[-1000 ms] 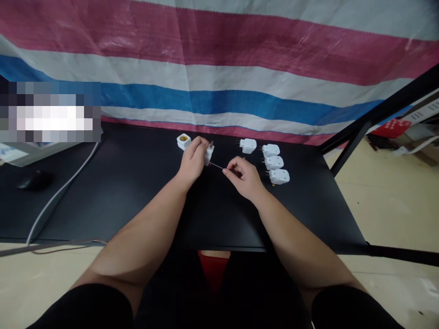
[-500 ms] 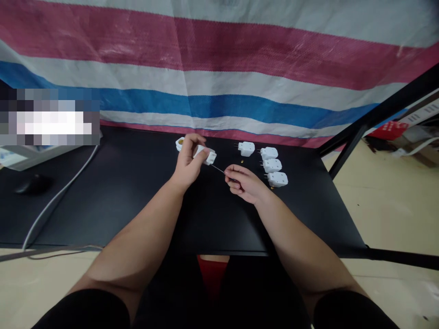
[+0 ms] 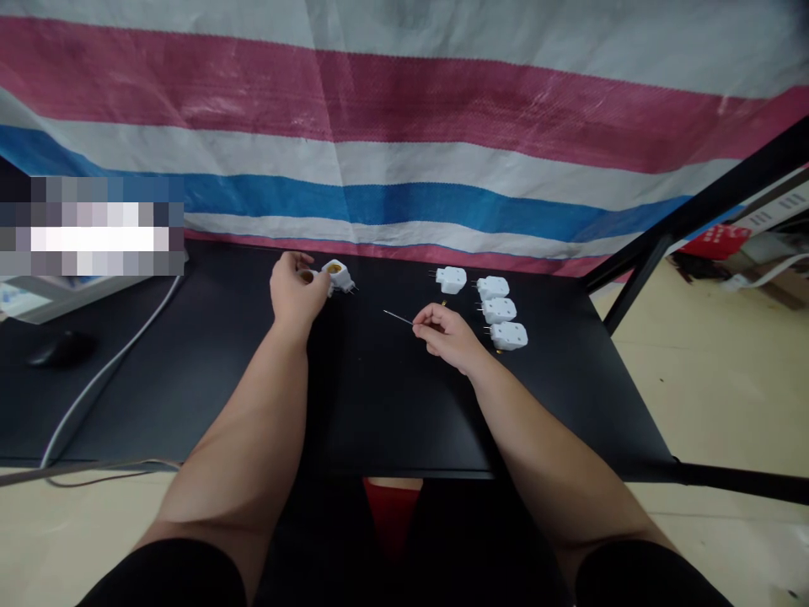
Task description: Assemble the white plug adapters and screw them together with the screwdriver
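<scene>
My left hand (image 3: 291, 288) is at the back of the black table, its fingers curled round a white plug-in lamp socket (image 3: 308, 276) that they mostly cover; only its round opening and a bit of the rim show. Right beside it stands another white lamp socket (image 3: 338, 274) with a brass-coloured inside and plug pins toward the right. In the middle, my right hand (image 3: 446, 335) pinches a thin screwdriver (image 3: 397, 317), its bare shaft pointing left and its handle hidden in the fingers.
To the right lie several white plug-in sockets, one apart (image 3: 452, 279) and three in a column (image 3: 499, 309). Small brass pieces (image 3: 444, 303) are near them. A black mouse (image 3: 63, 347) and a grey cable (image 3: 114, 358) are at left. Striped sheeting (image 3: 404, 202) hangs behind.
My left hand has moved left with the white socket, away from the screwdriver tip, to beside the other socket. My right hand with the screwdriver has hardly moved.
</scene>
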A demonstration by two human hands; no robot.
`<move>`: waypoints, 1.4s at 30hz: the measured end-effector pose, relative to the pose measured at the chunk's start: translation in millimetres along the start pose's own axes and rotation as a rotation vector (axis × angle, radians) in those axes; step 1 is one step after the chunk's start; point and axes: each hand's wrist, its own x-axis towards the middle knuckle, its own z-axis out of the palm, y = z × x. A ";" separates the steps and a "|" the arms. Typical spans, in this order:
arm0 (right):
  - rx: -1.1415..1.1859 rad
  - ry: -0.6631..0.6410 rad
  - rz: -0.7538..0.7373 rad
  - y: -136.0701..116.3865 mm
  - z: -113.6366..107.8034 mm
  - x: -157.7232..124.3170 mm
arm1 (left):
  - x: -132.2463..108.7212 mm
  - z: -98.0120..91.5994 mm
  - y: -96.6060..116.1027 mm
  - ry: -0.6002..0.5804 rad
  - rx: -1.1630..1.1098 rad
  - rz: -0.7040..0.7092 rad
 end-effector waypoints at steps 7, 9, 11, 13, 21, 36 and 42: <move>-0.062 -0.037 -0.035 7.1 -4.0 0.5 | -6.9 0.1 14.8 -0.007 0.117 -0.004; -0.075 -0.049 -0.044 7.3 -4.6 0.2 | -9.3 -0.2 16.9 -0.037 0.128 -0.012; -0.084 -0.055 -0.051 6.3 -4.7 -0.5 | -12.5 0.0 19.4 -0.030 0.154 -0.007; -0.097 -0.054 -0.050 4.7 -4.4 -1.3 | -15.6 0.9 22.1 -0.009 0.191 0.028; -0.133 -0.050 -0.038 0.7 -3.3 -3.0 | -13.2 9.3 18.0 -0.191 0.161 0.137; -0.208 -0.030 -0.107 -8.8 -0.4 -6.5 | -12.8 7.2 30.7 -0.104 0.127 0.126; -0.236 -0.065 -0.112 -10.7 -0.3 -8.4 | -13.6 5.4 36.2 -0.147 0.199 0.060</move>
